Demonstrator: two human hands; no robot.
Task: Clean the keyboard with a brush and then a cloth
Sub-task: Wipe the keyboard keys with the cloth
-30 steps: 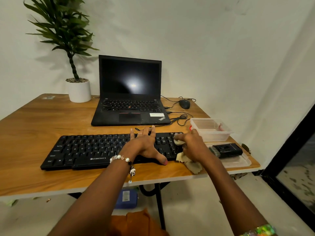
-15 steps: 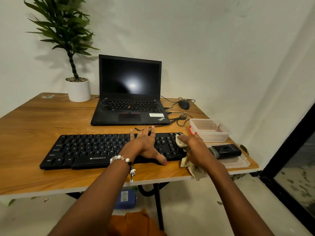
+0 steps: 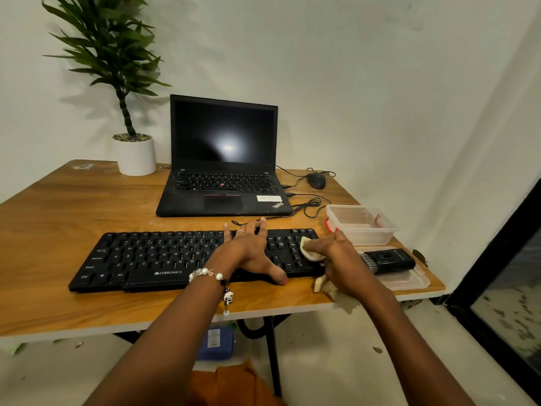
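Note:
A black keyboard (image 3: 152, 259) lies across the front of the wooden table (image 3: 58, 218). My left hand (image 3: 248, 250) rests flat on its right-centre keys, fingers spread, thumb near the front edge. My right hand (image 3: 339, 256) grips a cream cloth (image 3: 308, 249) and presses it onto the keys at the keyboard's right end. The cloth's loose tail hangs below my wrist, over the table's front edge. A black brush tool (image 3: 389, 260) lies on a clear lid just right of my right hand.
An open black laptop (image 3: 224, 159) stands behind the keyboard, with a mouse (image 3: 316, 180) and cables to its right. A clear plastic box (image 3: 360, 224) sits at the right edge. A potted plant (image 3: 134, 155) stands at the back left. The table's edge is close on the right.
My right hand has slid the cloth a little rightward and back along the keyboard's right end. My left hand has stayed in place.

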